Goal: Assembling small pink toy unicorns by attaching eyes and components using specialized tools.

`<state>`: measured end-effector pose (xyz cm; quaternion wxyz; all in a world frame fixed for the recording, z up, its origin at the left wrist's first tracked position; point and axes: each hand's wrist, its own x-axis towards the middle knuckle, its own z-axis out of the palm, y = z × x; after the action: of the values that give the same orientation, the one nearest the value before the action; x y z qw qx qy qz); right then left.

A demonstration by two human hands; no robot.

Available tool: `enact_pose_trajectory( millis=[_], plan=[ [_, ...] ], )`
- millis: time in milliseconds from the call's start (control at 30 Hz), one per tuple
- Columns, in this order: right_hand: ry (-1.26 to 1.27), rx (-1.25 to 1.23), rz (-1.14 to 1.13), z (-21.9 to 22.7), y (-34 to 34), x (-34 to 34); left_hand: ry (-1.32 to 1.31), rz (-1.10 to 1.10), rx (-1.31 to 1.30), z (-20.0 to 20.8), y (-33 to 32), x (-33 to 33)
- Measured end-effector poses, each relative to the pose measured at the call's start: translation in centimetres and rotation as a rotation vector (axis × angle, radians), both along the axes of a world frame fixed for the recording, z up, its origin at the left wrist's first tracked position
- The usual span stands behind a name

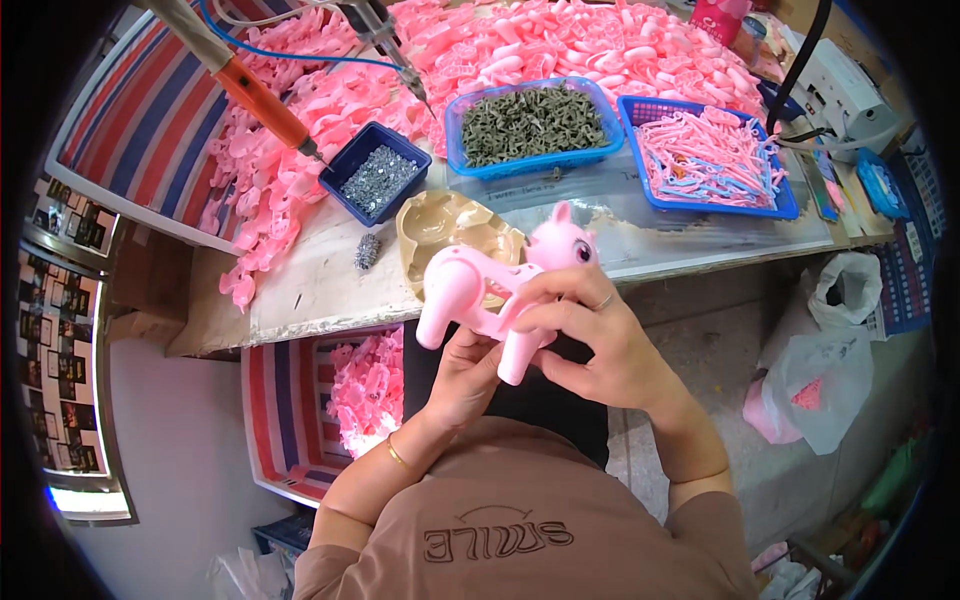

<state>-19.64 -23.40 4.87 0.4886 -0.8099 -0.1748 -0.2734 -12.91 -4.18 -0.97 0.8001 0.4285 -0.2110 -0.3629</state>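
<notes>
Head view: a pink toy pony (462,283) is held on the near side of the tan holder (445,222), partly covering it from here. Right grip (592,338) is closed around the pony's front end — fingers over the shoulder, thumb low beside a front leg. Left grip (468,378), partly hidden, is narrowed against the underside. To the holder's left on the surface (300,300) sits a dark-blue box (345,206) of screws; beyond it, to the right, a light-blue basket (540,168) of dark green pieces. Dark lettering crosses the brown shirt (480,490), nearer than the holder and upside down; small print marks the sheet (680,240) right of the holder.
</notes>
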Motion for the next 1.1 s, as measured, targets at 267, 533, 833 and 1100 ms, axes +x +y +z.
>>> enact_pose_trajectory(
  millis=[267, 533, 833, 1100],
  plan=[
    [0.078, 0.243, -0.109, -1.7, -5.0, 1.0, 0.346, 0.038, -0.038, -0.4, -1.2, 2.1],
    [0.197, 0.371, 0.02, -2.6, -7.8, 4.2, 0.784, 0.204, -0.211, 0.5, -2.4, 3.8],
    [0.34, 0.359, 0.03, -2.4, -10.5, 7.6, 0.142, 0.532, 0.408, 5.0, 11.3, 3.4],
    [0.353, 0.197, -0.296, -1.7, -17.2, 10.6, -0.002, 0.501, 1.429, 7.5, 28.1, 3.0]
  ],
)
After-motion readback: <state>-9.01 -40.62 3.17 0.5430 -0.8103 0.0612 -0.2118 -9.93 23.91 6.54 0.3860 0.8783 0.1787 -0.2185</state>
